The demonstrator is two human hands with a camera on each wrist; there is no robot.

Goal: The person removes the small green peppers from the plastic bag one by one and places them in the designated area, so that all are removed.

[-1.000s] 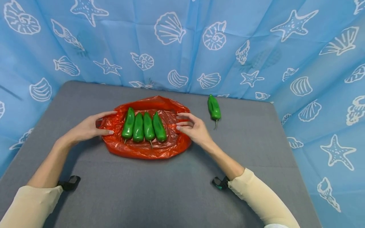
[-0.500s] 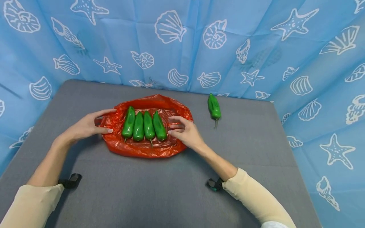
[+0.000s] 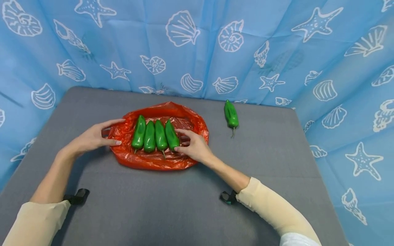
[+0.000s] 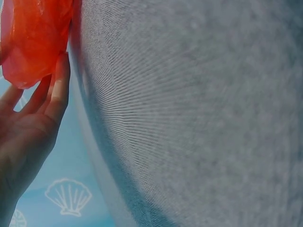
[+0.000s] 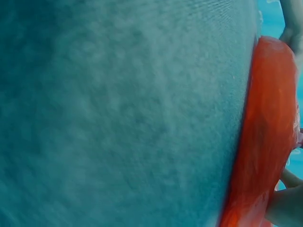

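In the head view, a red plastic bag [image 3: 154, 164] lies spread on the table with its mouth facing up. Several green peppers [image 3: 149, 138] sit side by side in it. My left hand [image 3: 92, 138] rests at the bag's left end, fingers spread and thumb on the plastic. In the left wrist view its fairly straight fingers touch the bag's side [image 4: 38, 47]. Over the bag's right part is my right hand [image 3: 197, 147], thumb and forefinger at the right edge of the rightmost pepper [image 3: 171, 136]. The right wrist view shows mostly the bag's side [image 5: 265, 127].
A single green pepper [image 3: 231, 115] lies outside the bag, near the back edge of the grey table [image 3: 172, 205]. Blue curtain [image 3: 197, 58] with white shells and starfish hangs behind and along the sides.
My right hand has moved left from the bag's right rim to the rightmost pepper. The left hand stays at the bag's left end, and the peppers have not moved.
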